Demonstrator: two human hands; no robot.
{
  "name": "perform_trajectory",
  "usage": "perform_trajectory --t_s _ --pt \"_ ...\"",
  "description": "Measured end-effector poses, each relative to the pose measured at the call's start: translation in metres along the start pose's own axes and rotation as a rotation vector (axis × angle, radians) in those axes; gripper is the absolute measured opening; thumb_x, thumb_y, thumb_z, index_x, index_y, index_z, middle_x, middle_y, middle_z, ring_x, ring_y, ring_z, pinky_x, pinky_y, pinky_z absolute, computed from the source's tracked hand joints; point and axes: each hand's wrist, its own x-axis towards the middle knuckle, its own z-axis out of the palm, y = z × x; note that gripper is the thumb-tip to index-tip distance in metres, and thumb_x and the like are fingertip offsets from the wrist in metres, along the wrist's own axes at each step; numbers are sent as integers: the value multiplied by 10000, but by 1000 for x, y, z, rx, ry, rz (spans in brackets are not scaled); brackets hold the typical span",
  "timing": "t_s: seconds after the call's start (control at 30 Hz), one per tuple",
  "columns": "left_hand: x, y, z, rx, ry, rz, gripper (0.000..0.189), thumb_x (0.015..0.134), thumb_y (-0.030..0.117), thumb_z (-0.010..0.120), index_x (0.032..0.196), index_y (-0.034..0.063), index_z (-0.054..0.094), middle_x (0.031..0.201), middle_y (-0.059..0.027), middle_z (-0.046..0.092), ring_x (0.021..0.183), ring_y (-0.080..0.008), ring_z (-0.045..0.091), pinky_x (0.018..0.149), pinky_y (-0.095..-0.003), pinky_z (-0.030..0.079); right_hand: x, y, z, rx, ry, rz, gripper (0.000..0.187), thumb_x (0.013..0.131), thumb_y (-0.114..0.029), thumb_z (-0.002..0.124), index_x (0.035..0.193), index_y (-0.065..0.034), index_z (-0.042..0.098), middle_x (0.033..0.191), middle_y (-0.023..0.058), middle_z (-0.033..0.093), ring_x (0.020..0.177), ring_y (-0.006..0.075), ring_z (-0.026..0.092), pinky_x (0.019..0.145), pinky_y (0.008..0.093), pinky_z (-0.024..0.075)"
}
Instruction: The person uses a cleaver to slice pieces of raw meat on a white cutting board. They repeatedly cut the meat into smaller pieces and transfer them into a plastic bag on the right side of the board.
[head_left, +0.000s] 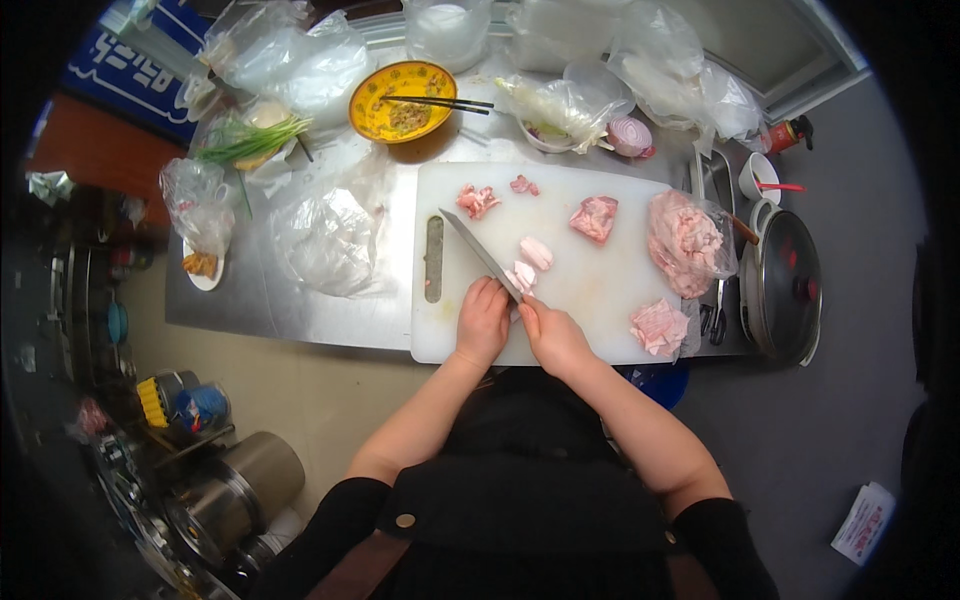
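My right hand (556, 336) grips the handle end of a long kitchen knife (480, 251), its blade slanting to the far left over a white plastic cutting board (592, 292). Just left of the blade, my left hand (484, 315) has its fingers curled down on a piece of pale fat, mostly hidden by the hands. Cut slices of pale fat (523, 276) lie against the blade's right side, and a small fatty block (537, 253) sits beyond them. Farther up are reddish meat scraps (478, 201), a smaller scrap (524, 185) and a chunk of raw meat (594, 219).
On the board's right are a plastic bag of pale raw meat or fat (688, 240) and another fatty piece (660, 328). A lidded pan (787, 285) stands beyond. Behind the board are a yellow bowl (367, 112) with chopsticks and a cut red onion (630, 136). Crumpled plastic (326, 240) lies left.
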Motion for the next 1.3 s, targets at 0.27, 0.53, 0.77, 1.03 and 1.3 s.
perform_trajectory --t_s 0.27,0.53,0.77,1.03,1.3 --pt "3 1 -1 -64 38 -1 260 733 -46 688 985 1 641 1059 -135 630 1030 -367 576 890 -422 494 -72 57 -26 314 -122 298 417 1044 -396 429 1096 -21 605 632 107 588 536 238 571 540 367 471" --pt "-1 2 -5 -73 50 -42 265 731 -48 671 990 -7 630 1076 -149 616 1032 -367 568 889 -432 491 -82 40 -36 450 -102 244 438 1044 -405 424 1045 -20 633 689 110 616 586 246 588 564 338 469" --pt "-1 3 -7 1 8 -26 353 721 -46 649 1072 -22 629 1136 -171 605 1081 -385 546 939 -436 478 -105 7 -43 30 -63 139 416 1025 -350 452 1244 -34 611 962 282 667 920 452 642 802 487 515" --pt "0 0 -3 -29 -4 -40 364 708 -53 642 1071 -26 627 1122 -171 614 1066 -398 551 926 -446 483 -42 0 -13 39 -34 41 399 1033 -285 431 1240 18 588 929 305 649 903 471 629 789 469 503" --pt "-2 1 -2 -24 8 -73 373 700 -53 638 1071 -19 611 1125 -184 603 1075 -411 546 928 -462 476 -32 -3 -3 -55 35 3 410 1015 -315 461 1203 26 587 838 294 654 801 469 639 719 529 507"
